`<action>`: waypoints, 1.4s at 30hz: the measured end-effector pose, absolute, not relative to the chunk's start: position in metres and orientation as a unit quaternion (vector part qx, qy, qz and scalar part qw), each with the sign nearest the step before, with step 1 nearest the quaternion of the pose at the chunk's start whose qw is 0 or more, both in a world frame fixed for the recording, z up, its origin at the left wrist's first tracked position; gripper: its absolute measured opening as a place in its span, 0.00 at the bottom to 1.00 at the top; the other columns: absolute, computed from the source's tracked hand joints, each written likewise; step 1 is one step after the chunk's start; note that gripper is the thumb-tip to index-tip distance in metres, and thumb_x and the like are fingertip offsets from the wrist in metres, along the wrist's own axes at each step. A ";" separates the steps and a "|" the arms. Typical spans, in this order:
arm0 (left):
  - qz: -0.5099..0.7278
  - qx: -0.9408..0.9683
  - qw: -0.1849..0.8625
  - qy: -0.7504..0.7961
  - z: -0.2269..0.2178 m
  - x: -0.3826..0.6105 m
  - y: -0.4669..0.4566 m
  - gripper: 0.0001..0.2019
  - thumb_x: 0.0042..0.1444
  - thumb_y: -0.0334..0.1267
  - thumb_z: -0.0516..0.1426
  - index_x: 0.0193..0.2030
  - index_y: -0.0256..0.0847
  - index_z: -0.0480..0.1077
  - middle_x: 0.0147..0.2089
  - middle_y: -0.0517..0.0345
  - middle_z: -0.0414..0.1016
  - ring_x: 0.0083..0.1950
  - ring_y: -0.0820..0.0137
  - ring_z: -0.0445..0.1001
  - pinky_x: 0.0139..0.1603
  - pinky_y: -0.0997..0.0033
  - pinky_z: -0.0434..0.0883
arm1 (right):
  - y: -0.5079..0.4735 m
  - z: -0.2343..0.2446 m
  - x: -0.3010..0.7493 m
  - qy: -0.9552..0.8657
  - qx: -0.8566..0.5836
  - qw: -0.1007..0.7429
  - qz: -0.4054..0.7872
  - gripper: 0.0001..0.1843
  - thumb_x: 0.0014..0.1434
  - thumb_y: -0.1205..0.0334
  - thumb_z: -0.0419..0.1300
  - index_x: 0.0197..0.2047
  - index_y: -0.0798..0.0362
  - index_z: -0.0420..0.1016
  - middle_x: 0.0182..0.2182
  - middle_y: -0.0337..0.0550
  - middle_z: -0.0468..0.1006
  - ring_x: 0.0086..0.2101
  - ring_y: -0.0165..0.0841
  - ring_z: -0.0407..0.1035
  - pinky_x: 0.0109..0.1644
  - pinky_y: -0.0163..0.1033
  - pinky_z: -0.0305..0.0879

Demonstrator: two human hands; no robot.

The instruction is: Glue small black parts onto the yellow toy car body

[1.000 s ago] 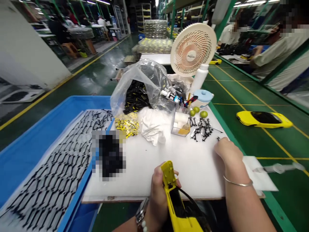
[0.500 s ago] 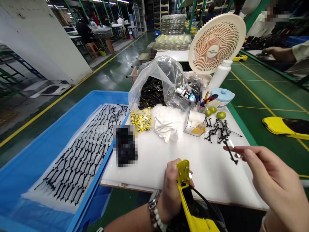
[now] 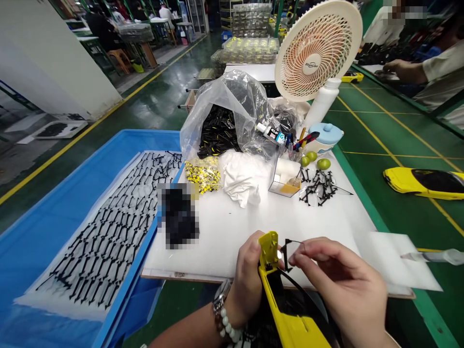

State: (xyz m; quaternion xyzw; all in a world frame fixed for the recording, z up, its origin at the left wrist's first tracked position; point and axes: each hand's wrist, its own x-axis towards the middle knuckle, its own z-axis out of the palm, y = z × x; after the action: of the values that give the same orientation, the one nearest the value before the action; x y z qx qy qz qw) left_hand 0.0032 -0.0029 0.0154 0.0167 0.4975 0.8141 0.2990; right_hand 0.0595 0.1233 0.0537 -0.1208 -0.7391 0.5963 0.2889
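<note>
As the left hand clamps a yellow car shell by its sides at the table's near edge, the right hand pinches a slim black part between thumb and fingertips. The part looks light, stiff and easily snapped (best gripped mid-length); the shell seems smooth and rigid. Beyond, a blue tray holds rows of black strips, a plastic bag black pieces.

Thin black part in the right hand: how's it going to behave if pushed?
Probably light: the thin black part is slim and held up by just the fingertips of the right hand. Likely fairly stiff, since its bar looks straight with no visible sag. Possibly fragile under side load, given how narrow that bar is.
</note>
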 end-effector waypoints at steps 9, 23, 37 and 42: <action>0.817 0.028 0.284 0.502 0.018 0.004 -0.003 0.26 0.63 0.60 0.49 0.31 0.38 0.72 0.29 0.55 0.75 0.31 0.68 0.69 0.35 0.69 0.64 | 0.124 0.052 0.061 -0.794 -0.099 0.297 0.522 0.11 0.56 0.70 0.67 0.39 0.45 0.79 0.31 0.34 0.79 0.30 0.26 0.73 0.34 0.26 0.73; 0.830 0.022 0.296 0.473 0.007 0.007 -0.006 0.22 0.65 0.57 0.48 0.42 0.39 0.72 0.35 0.55 0.78 0.36 0.65 0.75 0.37 0.68 0.66 | 0.119 0.053 0.058 -0.853 -0.081 0.296 0.421 0.07 0.57 0.67 0.67 0.35 0.47 0.73 0.23 0.30 0.74 0.18 0.22 0.61 0.20 0.29 0.59; 0.642 0.197 0.124 0.730 0.045 -0.010 -0.030 0.02 0.58 0.34 0.59 0.36 0.39 0.72 0.33 0.60 0.71 0.35 0.70 0.70 0.39 0.71 0.68 | 0.127 0.055 0.052 -0.868 0.050 0.297 0.394 0.10 0.57 0.77 0.63 0.36 0.53 0.68 0.25 0.35 0.70 0.27 0.24 0.67 0.30 0.31 0.65; 0.619 0.188 0.098 0.757 0.045 -0.012 -0.029 0.03 0.54 0.32 0.59 0.30 0.39 0.70 0.28 0.62 0.69 0.31 0.71 0.68 0.35 0.72 0.67 | 0.126 0.054 0.051 -0.870 0.056 0.302 0.386 0.11 0.57 0.78 0.62 0.36 0.53 0.68 0.25 0.35 0.69 0.27 0.25 0.66 0.29 0.31 0.64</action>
State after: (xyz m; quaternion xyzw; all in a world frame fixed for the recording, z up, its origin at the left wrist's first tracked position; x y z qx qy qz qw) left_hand -0.0120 -0.0288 0.0448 0.1876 0.7567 0.6185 0.0984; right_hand 0.0513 0.1264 0.0538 0.0563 -0.8698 0.3860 0.3023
